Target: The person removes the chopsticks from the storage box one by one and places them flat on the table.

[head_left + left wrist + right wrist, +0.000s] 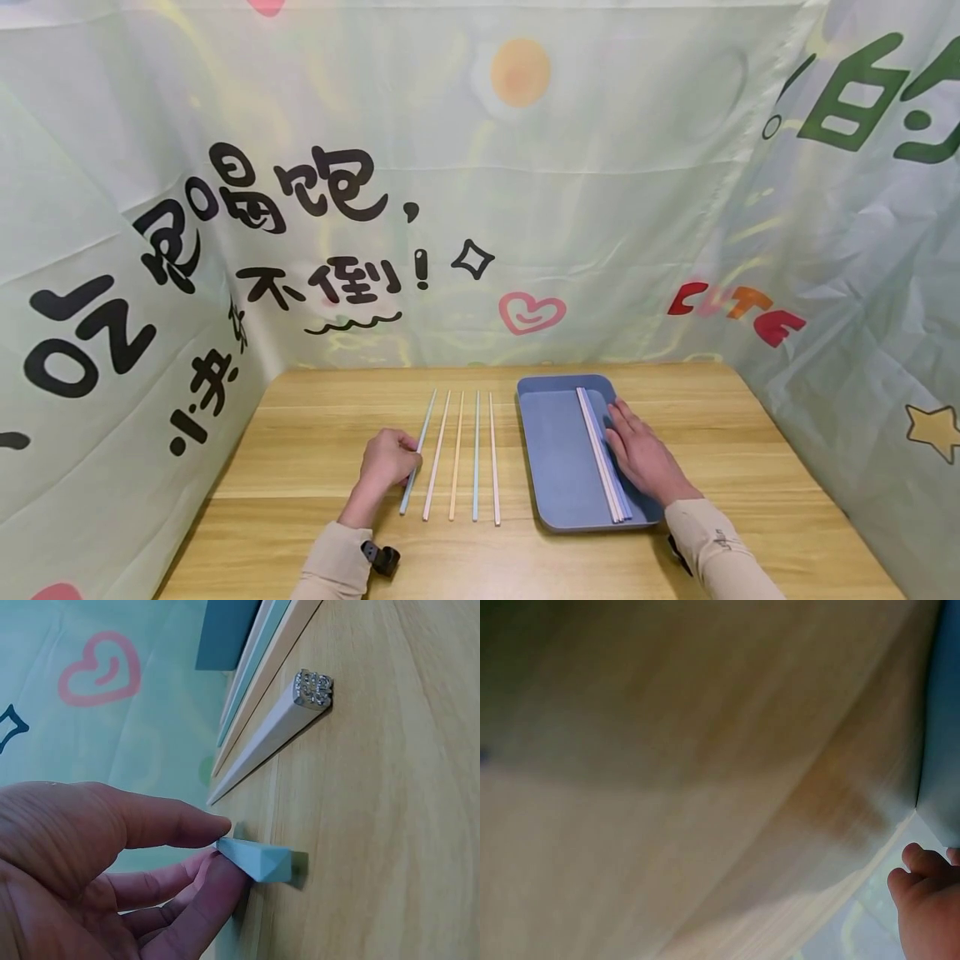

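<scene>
My left hand [387, 458] pinches a light blue chopstick [427, 417], the leftmost of a row on the table. In the left wrist view its squared blue end [271, 862] sticks out between thumb and fingers, close over the wood. To its right lie a pinkish-white chopstick [437, 454], an orange one [457, 454], another blue one [476, 454] and a pale pink one [494, 458]. My right hand [641, 454] lies along the right rim of the blue-grey tray [555, 467], fingers extended, beside a bundle of pale pink and purple chopsticks [597, 454] in the tray.
The wooden table [720, 433] is enclosed by printed cloth walls [600, 208] at the back and both sides. A dark wrist device [382, 558] sits at the left cuff. The right wrist view shows mostly table, with the tray's side [945, 727] at the edge.
</scene>
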The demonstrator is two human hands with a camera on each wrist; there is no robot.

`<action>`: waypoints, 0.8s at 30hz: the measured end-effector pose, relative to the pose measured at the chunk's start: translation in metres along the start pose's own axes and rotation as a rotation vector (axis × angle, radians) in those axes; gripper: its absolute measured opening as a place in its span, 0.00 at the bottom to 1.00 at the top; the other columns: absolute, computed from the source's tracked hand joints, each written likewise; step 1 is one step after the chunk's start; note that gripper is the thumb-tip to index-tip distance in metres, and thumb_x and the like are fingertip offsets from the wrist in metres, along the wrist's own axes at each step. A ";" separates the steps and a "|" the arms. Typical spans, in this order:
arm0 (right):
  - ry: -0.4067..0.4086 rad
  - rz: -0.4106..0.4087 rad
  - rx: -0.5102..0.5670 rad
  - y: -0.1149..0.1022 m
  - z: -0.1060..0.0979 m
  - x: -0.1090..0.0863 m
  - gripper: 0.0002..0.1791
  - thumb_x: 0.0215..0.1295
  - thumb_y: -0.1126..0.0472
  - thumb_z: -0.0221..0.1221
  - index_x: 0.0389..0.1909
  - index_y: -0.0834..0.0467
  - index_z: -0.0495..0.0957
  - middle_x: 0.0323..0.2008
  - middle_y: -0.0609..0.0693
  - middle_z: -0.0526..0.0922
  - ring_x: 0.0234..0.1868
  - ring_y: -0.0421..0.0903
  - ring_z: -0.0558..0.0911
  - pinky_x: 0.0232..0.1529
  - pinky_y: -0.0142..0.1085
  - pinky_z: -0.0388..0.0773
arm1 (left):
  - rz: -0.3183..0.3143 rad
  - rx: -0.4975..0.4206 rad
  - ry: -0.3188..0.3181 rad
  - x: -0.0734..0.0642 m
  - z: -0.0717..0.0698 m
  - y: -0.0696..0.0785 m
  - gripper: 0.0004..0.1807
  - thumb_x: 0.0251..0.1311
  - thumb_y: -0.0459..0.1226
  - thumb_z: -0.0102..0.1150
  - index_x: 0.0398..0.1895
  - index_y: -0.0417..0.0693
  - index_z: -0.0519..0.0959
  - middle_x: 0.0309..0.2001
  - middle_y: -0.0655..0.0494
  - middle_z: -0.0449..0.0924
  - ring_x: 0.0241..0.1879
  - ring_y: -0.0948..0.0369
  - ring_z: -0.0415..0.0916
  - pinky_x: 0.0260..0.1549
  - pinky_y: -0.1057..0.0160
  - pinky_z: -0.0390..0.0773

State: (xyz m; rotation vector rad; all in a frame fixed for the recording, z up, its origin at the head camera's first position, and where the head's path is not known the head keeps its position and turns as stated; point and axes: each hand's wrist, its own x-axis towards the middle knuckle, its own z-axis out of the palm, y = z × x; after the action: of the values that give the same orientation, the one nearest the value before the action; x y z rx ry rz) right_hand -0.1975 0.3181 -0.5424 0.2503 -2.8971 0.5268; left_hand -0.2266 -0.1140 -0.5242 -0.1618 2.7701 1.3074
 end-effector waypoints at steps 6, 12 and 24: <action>0.001 -0.004 -0.002 -0.001 -0.001 -0.001 0.30 0.84 0.56 0.50 0.77 0.69 0.63 0.80 0.69 0.60 0.76 0.71 0.67 0.73 0.66 0.67 | 0.005 -0.006 -0.013 0.000 0.000 0.001 0.07 0.52 0.28 0.68 0.36 0.37 0.85 0.27 0.50 0.85 0.16 0.61 0.77 0.15 0.67 0.80; 0.010 -0.008 0.002 -0.001 0.000 0.000 0.31 0.83 0.55 0.51 0.77 0.69 0.63 0.79 0.69 0.60 0.75 0.71 0.68 0.73 0.66 0.67 | 0.025 0.034 0.031 0.001 -0.001 0.005 0.08 0.57 0.32 0.69 0.40 0.38 0.85 0.31 0.48 0.87 0.21 0.60 0.80 0.21 0.66 0.79; 0.014 -0.011 0.000 0.000 -0.002 -0.001 0.30 0.84 0.57 0.50 0.77 0.70 0.63 0.79 0.69 0.60 0.76 0.70 0.68 0.75 0.65 0.65 | 0.230 -0.127 0.050 -0.001 0.018 0.047 0.14 0.62 0.33 0.70 0.48 0.32 0.87 0.34 0.44 0.88 0.32 0.56 0.85 0.27 0.62 0.84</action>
State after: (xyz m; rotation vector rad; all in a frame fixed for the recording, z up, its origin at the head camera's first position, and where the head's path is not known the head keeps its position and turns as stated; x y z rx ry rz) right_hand -0.1958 0.3188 -0.5407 0.2619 -2.8800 0.5247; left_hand -0.2306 -0.0707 -0.4998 0.1238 2.8158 1.5521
